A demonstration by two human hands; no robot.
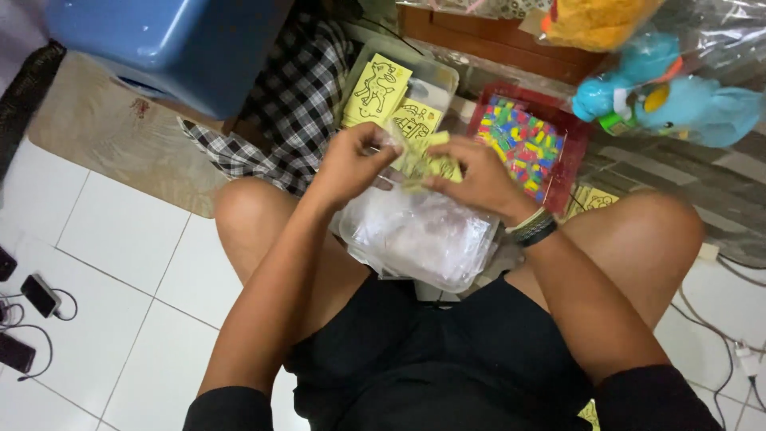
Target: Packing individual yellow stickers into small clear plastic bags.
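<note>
I sit on the floor with a clear plastic tub (pixel 415 239) full of clear plastic sleeves between my knees. My left hand (pixel 351 164) and my right hand (pixel 475 179) meet above it, both pinching a yellow card with a black line drawing (pixel 423 164), partly hidden by my fingers. It looks wrapped in a thin clear sleeve. A dark band sits on my right wrist. Just beyond my hands a second clear tub (pixel 435 76) holds more yellow drawing cards (pixel 379 88).
A red tray of small multicoloured pieces (pixel 527 140) lies to the right of the cards. Bagged plush toys (pixel 662 96) sit at the upper right, a blue plastic stool (pixel 171 44) and a checkered cloth (pixel 295 104) at the upper left. Phones on cables (pixel 40 295) lie at the left edge.
</note>
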